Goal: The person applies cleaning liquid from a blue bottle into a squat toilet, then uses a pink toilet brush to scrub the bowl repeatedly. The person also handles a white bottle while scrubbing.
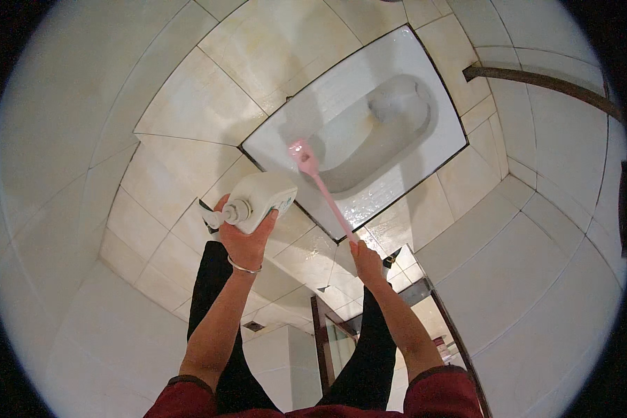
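Note:
Held in my left hand [246, 239] is a white plastic pump bottle [258, 196], its pump head towards the left. My right hand [367, 262] grips the lower end of a long pink-handled toilet brush [328, 196]. The pink brush head points up and left, over the near-left rim of a white ceramic squat toilet [355, 94]; whether it touches the rim I cannot tell. The bottle is just beyond the toilet's near-left edge, in front of the floor tiles. Wet patches shine on the toilet's near rim.
Beige floor tiles [188, 104] surround the squat toilet, with pale tiled walls [491, 261] on both sides. A dark curved pipe or bar [538, 79] juts in at the upper right. Behind my legs are a small floor drain [254, 326] and a brown-framed doorway [321, 334].

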`<state>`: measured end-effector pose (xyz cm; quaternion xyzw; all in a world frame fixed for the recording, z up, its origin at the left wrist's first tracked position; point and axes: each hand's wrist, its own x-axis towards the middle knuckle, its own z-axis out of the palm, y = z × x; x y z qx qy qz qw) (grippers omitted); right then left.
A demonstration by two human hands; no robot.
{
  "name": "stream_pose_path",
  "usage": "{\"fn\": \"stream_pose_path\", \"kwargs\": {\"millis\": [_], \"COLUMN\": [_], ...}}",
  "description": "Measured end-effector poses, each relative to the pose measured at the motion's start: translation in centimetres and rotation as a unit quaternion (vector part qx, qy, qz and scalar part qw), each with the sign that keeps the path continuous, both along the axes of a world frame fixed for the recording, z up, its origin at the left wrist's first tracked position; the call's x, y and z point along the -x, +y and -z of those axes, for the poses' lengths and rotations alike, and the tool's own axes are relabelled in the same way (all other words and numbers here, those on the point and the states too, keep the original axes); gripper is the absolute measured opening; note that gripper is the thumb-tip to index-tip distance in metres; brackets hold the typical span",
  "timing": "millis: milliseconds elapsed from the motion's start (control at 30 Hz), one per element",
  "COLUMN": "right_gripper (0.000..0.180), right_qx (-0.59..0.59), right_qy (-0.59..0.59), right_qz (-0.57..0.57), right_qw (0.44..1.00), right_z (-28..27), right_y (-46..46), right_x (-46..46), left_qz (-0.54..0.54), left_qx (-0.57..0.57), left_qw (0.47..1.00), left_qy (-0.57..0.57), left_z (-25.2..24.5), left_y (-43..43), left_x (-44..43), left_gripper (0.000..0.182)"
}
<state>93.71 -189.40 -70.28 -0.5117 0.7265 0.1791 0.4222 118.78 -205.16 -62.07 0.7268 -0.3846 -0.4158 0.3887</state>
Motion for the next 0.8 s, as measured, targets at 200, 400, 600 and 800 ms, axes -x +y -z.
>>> {"fn": "stream_pose_path", "kwargs": {"millis": [200,400,600,800], "right_gripper": [0.033,0.036,0.031,0.025], "right_qx": [0.16,0.145,0.023,0.076], "right_qy": [0.063,0.044,-0.014,0.076], "right_qz": [-0.021,-0.062,-0.12,-0.081], "right_qw": [0.985,0.987,0.992,0.991], "right_z": [3.5,3.4,1.4,7.9], "right_y": [-4.8,-1.7,-3.8,-13.6], "right_x": [2.6,4.3,0.0,8.7], "left_qz": [0.007,0.022,0.014,0.025], "left_qx": [-0.008,0.001,-0.035,-0.022], "left_qw": [1.0,1.0,0.999,0.999], "left_qy": [0.011,-0.01,0.003,-0.003], "left_z": [-0.1,-0.1,-0.3,0.4], "left_y": [0.2,0.2,0.6,0.9], "left_x": [0.5,0.5,0.1,1.0], "left_gripper": [0.066,0.066,0.068,0.067]}}
